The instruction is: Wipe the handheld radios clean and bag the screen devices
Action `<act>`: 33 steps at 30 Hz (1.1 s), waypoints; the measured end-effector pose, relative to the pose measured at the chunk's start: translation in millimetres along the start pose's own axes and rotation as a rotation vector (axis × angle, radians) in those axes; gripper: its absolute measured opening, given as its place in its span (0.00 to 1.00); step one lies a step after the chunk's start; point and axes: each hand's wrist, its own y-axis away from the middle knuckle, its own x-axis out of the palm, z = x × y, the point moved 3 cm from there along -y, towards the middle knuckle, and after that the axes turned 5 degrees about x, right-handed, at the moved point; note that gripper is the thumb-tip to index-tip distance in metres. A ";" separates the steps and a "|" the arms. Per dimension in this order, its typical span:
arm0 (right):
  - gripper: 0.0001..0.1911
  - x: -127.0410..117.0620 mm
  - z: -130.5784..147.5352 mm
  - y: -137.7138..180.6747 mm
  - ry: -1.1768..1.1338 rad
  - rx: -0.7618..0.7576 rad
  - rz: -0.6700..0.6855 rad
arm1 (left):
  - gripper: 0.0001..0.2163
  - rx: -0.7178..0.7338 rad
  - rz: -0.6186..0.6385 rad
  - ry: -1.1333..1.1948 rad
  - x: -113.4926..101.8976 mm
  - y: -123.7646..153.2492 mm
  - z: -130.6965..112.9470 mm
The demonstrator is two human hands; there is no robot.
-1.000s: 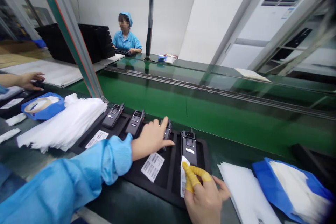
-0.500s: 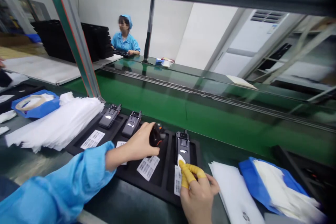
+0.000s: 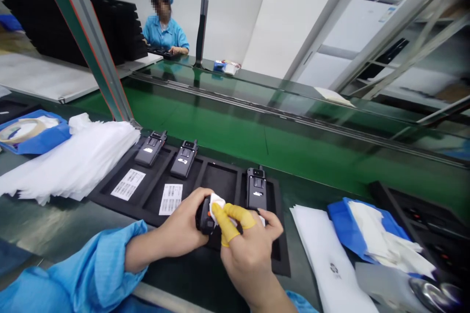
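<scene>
My left hand is closed around a black two-way radio, held over the front of a black foam tray. Yellow finger cots cover fingers of my right hand, which pinches a small white cloth against the radio's side, close to an orange button. Three more radios lie in the tray: one at the left, one beside it and one at the right. The compartment between the last two holds no radio. White label sheets lie in the tray's left compartments.
White sleeves are piled left of the tray, near a blue bin with tape. At right are more white sleeves, a blue bin of cloths, a metal-topped bottle and another black tray. A co-worker sits across the green conveyor.
My left hand has brought the radio down and nearer. My right hand has moved left with the cloth from the right-hand radio onto the held one. The view has tilted down.
</scene>
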 end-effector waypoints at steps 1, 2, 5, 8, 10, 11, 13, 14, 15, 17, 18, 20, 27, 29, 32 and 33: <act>0.15 1.8 2.3 -0.8 0.011 -0.017 0.015 | 0.28 0.012 0.009 0.004 0.5 0.0 0.0; 0.16 3.0 3.6 -1.4 0.034 -0.029 0.018 | 0.26 0.020 0.020 0.002 1.0 0.1 -0.5; 0.16 3.7 1.6 -2.0 0.149 -0.024 -0.015 | 0.24 0.054 0.036 -0.033 2.4 0.8 -4.7; 0.15 1.8 -3.4 -1.0 0.206 0.022 -0.040 | 0.25 0.088 0.008 -0.054 2.5 1.5 -8.9; 0.16 -0.3 -4.0 0.4 0.180 0.045 -0.050 | 0.26 0.084 -0.001 -0.058 2.7 1.7 -8.8; 0.17 -1.3 -2.9 1.0 0.155 0.043 -0.052 | 0.25 0.079 -0.003 -0.056 2.9 1.6 -8.2; 0.19 -1.8 1.5 1.6 0.111 0.013 -0.027 | 0.24 0.075 -0.001 -0.047 3.8 1.2 -6.6; 0.19 -1.4 4.2 1.5 0.101 -0.005 -0.008 | 0.23 0.075 0.001 -0.043 4.3 0.9 -5.9; 0.19 -0.9 6.7 1.1 0.107 -0.017 0.004 | 0.23 0.072 0.006 -0.043 5.1 0.5 -5.4; 0.17 -0.1 10.5 0.0 0.157 -0.006 -0.002 | 0.22 0.049 0.010 -0.065 6.7 -0.2 -4.7; 0.15 0.2 12.0 -0.5 0.187 0.010 -0.014 | 0.23 0.033 0.005 -0.082 7.3 -0.5 -4.5; 0.14 0.4 15.0 -0.7 0.233 0.038 -0.043 | 0.23 0.010 -0.016 -0.113 8.3 -1.1 -4.8; 0.11 -3.1 14.8 4.3 0.269 0.079 -0.074 | 0.25 0.060 -0.046 -0.152 8.3 -1.2 -7.3; 0.11 -5.1 9.4 4.1 0.261 0.094 -0.071 | 0.25 0.044 -0.045 -0.149 7.2 -0.5 -7.3; 0.13 -6.7 2.3 0.8 0.194 0.101 -0.056 | 0.25 0.039 -0.027 -0.134 6.7 0.2 -7.8; 0.14 -6.3 1.1 -0.8 0.147 0.095 -0.041 | 0.24 0.048 -0.021 -0.121 6.8 0.3 -8.1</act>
